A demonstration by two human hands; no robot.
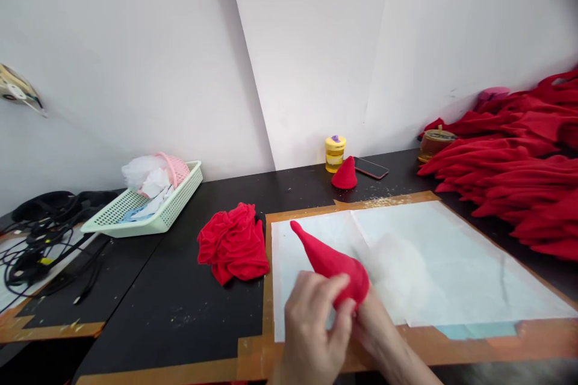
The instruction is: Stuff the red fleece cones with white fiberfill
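A pointed red cloth cone (329, 255), like a small hat, is held over the white sheet (469, 258), its tip towards the upper left. My left hand (311, 319) is closed on the cone near its open rim, with thumb and fingers bent over the cloth. Up inside the cone goes my right hand (372, 319), so its fingers are hidden and only the wrist and forearm show. Just right of the cone lies a fluffy heap of white stuffing (400, 274). A second red cone (345, 174) stands upright at the back of the table.
A crumpled red cloth bundle (235, 243) lies on the left. Beyond it are a pale green basket (183, 201) and tangled black cables (40, 264). Long red cloth pieces (519, 168) pile up at right. A yellow-lidded cup (335, 156) and phone (371, 168) sit near the wall.
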